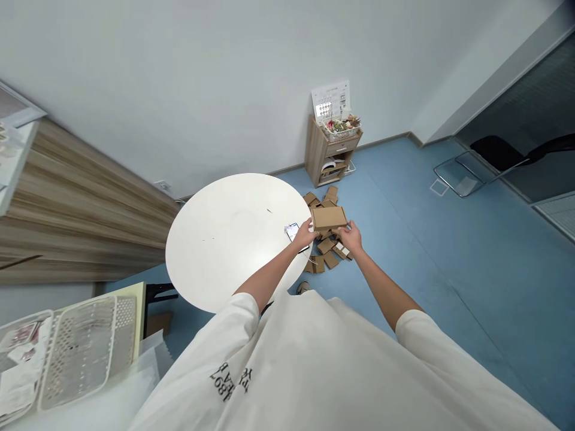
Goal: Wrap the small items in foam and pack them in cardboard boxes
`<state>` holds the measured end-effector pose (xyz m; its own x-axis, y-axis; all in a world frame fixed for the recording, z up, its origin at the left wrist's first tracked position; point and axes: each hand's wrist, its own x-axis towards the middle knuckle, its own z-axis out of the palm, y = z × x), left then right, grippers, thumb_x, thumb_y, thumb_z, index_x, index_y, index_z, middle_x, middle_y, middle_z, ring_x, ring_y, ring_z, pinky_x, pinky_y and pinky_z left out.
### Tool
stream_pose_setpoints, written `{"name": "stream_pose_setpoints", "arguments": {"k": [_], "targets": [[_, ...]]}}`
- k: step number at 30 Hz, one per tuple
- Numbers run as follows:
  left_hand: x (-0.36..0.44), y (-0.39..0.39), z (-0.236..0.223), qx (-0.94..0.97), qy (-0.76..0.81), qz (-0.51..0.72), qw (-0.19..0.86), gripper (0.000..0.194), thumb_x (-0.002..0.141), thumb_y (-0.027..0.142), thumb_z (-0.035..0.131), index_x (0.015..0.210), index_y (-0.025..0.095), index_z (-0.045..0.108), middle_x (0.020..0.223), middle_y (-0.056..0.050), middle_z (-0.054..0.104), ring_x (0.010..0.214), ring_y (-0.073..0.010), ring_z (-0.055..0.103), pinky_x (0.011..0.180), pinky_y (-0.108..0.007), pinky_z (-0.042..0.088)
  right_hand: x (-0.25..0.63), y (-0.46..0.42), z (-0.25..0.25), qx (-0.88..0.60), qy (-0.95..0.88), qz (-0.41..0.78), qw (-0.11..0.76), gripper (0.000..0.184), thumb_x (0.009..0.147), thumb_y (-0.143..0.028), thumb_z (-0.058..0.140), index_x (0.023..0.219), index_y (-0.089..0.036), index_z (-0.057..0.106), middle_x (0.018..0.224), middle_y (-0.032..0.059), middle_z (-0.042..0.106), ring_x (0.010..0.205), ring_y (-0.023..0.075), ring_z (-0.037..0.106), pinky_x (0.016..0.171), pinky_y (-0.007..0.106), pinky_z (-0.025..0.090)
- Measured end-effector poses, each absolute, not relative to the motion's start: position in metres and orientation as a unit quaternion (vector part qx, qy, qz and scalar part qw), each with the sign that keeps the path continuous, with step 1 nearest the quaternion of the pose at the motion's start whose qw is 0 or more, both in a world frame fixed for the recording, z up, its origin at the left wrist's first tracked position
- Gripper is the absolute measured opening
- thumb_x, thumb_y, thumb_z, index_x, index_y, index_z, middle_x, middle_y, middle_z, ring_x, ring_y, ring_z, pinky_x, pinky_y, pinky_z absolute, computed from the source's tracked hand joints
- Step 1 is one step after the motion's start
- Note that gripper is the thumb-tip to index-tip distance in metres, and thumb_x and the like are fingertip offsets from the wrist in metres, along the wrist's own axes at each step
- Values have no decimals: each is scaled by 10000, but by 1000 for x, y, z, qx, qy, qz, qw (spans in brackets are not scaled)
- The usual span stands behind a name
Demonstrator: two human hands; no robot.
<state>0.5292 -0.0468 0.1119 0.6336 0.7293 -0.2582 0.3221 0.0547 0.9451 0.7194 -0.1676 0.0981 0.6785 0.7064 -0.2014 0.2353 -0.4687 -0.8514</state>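
A closed brown cardboard box (329, 218) is held up between my two hands, beside the right edge of the round white table (224, 239). My left hand (305, 234) grips its left end, and my right hand (351, 236) grips its lower right corner. Below the box, a heap of several similar cardboard boxes (327, 246) lies on the blue floor, partly hidden by the held one. On the table, a phone (293, 231) with a lit screen lies by my left hand, which covers part of it.
A small wooden cabinet (317, 151) stands against the wall, with a white basket (344, 134) on top. White plastic baskets (78, 347) sit on a table at the lower left. A black chair (496, 157) stands on the right.
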Motion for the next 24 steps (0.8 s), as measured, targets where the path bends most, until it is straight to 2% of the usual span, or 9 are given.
{"name": "stream_pose_setpoints", "arguments": {"k": [2,3,8,15,24], "targets": [[540,-47,113,675,404,178,591,809,813,228,666,1564,182,369,1610,-143,381,1471,-346,366,1173,-447,363,728,-166,93,-806,-261,291,444,859,838,-374,620,1594,-114,305,1357,170,629,1317,292,559,1039,397,512],[543,-48,112,681,406,180,582,825,815,231,666,1575,184,348,1626,-138,354,1500,-345,315,1203,-449,318,730,-166,89,-803,-256,304,445,855,830,-365,624,1590,-118,319,1398,171,605,1337,295,546,1041,405,516],[532,-59,100,695,423,139,565,868,795,238,692,1580,160,330,1659,-145,278,1542,-322,225,1264,-428,191,721,-175,68,-791,-267,362,415,649,820,-356,630,1440,-173,559,1426,137,598,1321,305,568,1057,437,517],[510,-59,87,677,454,127,565,870,795,267,707,1577,193,333,1659,-133,273,1517,-331,283,1241,-426,240,709,-177,59,-794,-272,376,393,556,811,-347,623,1349,-209,640,1380,100,638,1270,293,602,1063,455,506],[479,-60,83,648,484,148,569,865,815,317,719,1580,213,330,1640,-134,312,1471,-341,362,1185,-435,336,686,-168,74,-792,-292,390,368,561,853,-340,603,1392,-181,613,1365,125,644,1229,306,622,1014,432,535]]}}
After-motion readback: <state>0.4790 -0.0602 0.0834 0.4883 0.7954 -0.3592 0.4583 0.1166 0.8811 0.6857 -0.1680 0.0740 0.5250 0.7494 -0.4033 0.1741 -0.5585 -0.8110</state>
